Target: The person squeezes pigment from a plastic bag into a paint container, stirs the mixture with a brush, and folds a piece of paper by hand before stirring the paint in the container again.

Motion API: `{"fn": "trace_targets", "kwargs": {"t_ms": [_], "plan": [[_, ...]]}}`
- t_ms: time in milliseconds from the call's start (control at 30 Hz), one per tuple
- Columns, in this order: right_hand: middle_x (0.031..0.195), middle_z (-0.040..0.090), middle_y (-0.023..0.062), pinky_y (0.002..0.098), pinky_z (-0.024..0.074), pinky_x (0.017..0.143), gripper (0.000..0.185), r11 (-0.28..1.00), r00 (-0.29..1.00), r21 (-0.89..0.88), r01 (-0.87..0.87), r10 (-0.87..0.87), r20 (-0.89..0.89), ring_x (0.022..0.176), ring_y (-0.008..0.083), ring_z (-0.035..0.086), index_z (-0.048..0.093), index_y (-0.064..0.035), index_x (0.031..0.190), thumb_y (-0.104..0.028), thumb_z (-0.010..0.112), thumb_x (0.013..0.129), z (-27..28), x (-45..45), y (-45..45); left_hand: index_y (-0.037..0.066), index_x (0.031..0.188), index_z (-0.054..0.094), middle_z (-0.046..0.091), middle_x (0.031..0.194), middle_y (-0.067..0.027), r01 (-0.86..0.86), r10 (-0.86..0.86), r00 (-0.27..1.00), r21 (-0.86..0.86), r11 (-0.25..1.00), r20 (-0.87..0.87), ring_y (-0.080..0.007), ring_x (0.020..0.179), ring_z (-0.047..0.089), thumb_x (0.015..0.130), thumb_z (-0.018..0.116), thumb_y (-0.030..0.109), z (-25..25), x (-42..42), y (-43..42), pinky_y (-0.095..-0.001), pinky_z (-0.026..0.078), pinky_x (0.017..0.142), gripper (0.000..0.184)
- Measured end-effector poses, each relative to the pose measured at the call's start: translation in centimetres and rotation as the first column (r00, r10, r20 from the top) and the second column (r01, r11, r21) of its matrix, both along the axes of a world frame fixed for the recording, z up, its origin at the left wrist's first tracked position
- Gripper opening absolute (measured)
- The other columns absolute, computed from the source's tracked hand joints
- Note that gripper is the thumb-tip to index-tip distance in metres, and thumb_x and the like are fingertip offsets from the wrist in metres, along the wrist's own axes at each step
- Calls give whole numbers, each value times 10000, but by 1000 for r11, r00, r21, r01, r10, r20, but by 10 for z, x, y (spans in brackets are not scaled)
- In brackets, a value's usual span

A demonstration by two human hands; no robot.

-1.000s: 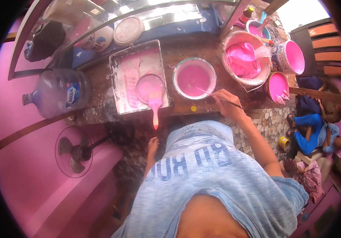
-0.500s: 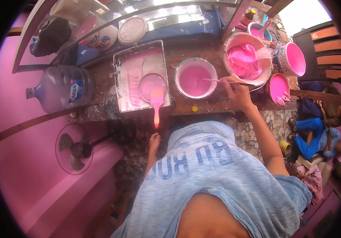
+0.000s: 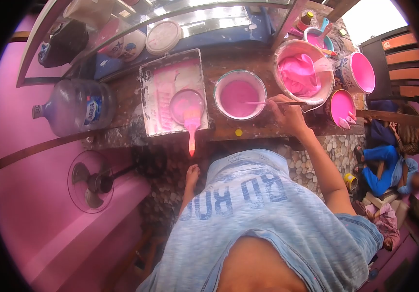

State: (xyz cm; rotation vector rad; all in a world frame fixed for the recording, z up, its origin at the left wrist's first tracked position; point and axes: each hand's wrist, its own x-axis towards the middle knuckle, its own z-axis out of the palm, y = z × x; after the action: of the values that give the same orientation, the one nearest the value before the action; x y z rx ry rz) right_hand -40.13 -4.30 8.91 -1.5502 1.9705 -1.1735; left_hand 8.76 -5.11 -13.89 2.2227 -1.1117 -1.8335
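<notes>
My right hand [image 3: 286, 113] grips a thin stirring stick [image 3: 295, 103], its fingers closed round it. The stick's pink-coated end dips into pink paint in a round white pot [image 3: 218, 100] on the wooden bench. Low beside my body, away from the bench, hangs my left hand [image 3: 193, 173] with its fingers curled and nothing visible in them. A paint-streaked tray [image 3: 152, 118] lies left of the pot. Inside the tray is a round container with pink paint [image 3: 180, 101], and a pink-coated paintbrush [image 3: 192, 134] rests across it, handle over the bench edge.
Right of the pot stand a bucket holding pink cloth [image 3: 298, 73], a white paint pail [image 3: 363, 73] and a smaller pink tin [image 3: 342, 109]. A large water bottle [image 3: 80, 109] lies at left above a fan [image 3: 92, 182]. People sit at the far right.
The stick has shifted within the pink paint as my right hand moved slightly left and turned. My left hand has barely moved.
</notes>
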Motion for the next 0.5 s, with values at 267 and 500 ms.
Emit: {"fn": "trace_targets", "kwargs": {"t_ms": [267, 500], "plan": [[859, 633, 127, 336, 488, 629, 86, 994, 995, 51, -95, 93, 41, 703, 254, 636, 640, 6, 971, -48, 595, 921, 2, 5, -4, 76, 1212, 601, 654, 953, -14, -17, 17, 1000, -27, 999, 1, -87, 753, 590, 910, 587, 165, -1, -9, -4, -236, 463, 627, 315], [854, 635, 152, 344, 511, 652, 100, 999, 997, 2, -51, 51, 55, 731, 273, 651, 641, 3, 981, -53, 617, 901, 1, 1, -10, 82, 1204, 604, 655, 944, -9, 8, -8, 1000, 0, 1000, 26, -79, 745, 586, 893, 604, 165, -15, 2, 8, -228, 457, 607, 322]]}}
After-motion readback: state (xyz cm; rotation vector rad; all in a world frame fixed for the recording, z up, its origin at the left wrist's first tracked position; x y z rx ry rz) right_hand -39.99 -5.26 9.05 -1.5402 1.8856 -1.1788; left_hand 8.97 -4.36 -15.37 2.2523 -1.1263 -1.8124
